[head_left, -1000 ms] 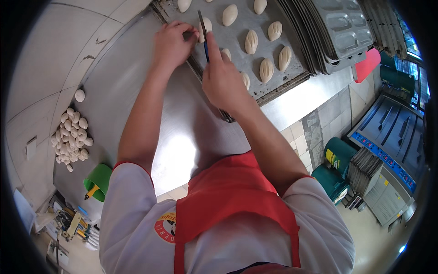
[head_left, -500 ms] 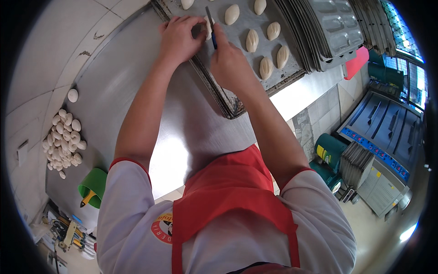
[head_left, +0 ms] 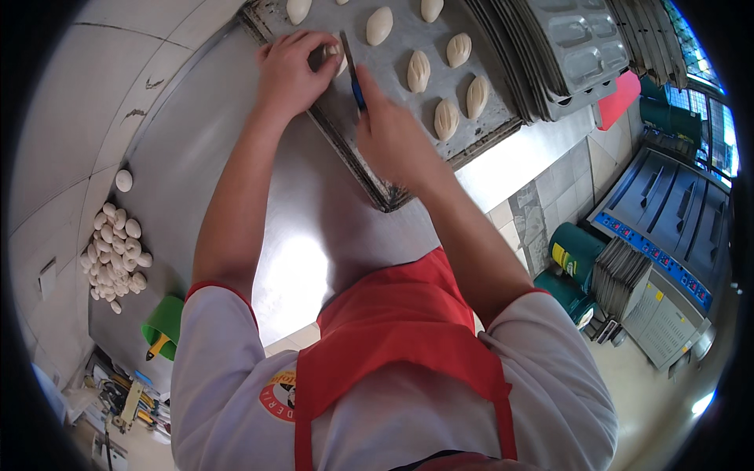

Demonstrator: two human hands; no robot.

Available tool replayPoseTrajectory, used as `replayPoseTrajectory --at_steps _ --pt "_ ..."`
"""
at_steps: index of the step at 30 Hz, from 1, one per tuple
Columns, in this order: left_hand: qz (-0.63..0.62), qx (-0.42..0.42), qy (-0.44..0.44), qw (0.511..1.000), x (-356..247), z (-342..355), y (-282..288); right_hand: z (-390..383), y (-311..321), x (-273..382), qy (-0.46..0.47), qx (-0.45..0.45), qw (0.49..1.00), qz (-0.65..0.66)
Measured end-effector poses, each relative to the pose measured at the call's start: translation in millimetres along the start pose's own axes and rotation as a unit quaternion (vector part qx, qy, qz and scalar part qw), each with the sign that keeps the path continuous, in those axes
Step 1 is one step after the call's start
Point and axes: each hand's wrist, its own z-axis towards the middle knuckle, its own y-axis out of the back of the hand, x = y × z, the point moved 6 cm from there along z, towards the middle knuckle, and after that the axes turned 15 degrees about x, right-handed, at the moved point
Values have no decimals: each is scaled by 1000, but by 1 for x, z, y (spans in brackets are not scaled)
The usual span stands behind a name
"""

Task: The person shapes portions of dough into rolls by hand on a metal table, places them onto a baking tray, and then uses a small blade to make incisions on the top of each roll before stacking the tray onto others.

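Left hand [head_left: 292, 74] was at the left edge of the baking tray [head_left: 452, 82], fingers curled, thumb opposite, at a pale dough piece [head_left: 341, 59]. Piece sat on the tray near that edge, partly hidden by the fingers; couldn't tell whether they were pinching it or just steadying it.

Right hand [head_left: 397, 141] was closed around a blue-handled knife [head_left: 355, 74], index finger extended along it. Blade pointed away from the body, just beside the dough piece on its right (contact with the dough couldn't be confirmed from this angle).

Rest of the tray: four scored pieces [head_left: 418, 71] lay to the right of the knife, grooves running lengthwise. Smooth pieces [head_left: 378, 26] lay further up, some cut off by the frame.

Tray rested on a metal table [head_left: 196, 173]. A stack of moulded pans [head_left: 581, 47] stood just right of it. Far left of the table: a heap of small whitish rounded pieces [head_left: 118, 251], one single piece [head_left: 123, 180] slightly apart, and a green container [head_left: 163, 322] near the left sleeve, with a yellow-handled brush [head_left: 157, 345] at it. Oven-like unit [head_left: 667, 220] with a blue control strip was off to the right.
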Motion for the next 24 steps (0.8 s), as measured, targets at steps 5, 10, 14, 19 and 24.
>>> replayPoseTrajectory --at_steps 5,10,14,19,24 --pt "10 -28 5 1000 -9 13 8 -51 12 -9 14 -49 997 52" --pt "30 26 7 999 -21 68 -16 29 48 -17 3 -117 993 8" --pt "-21 55 33 998 -18 73 -28 32 34 -29 -49 -67 996 13" --pt "1 50 34 998 -23 70 -24 -21 20 -30 -20 -59 998 6" --pt "-14 -11 -32 999 -35 73 -13 29 54 -33 16 -132 991 -11"
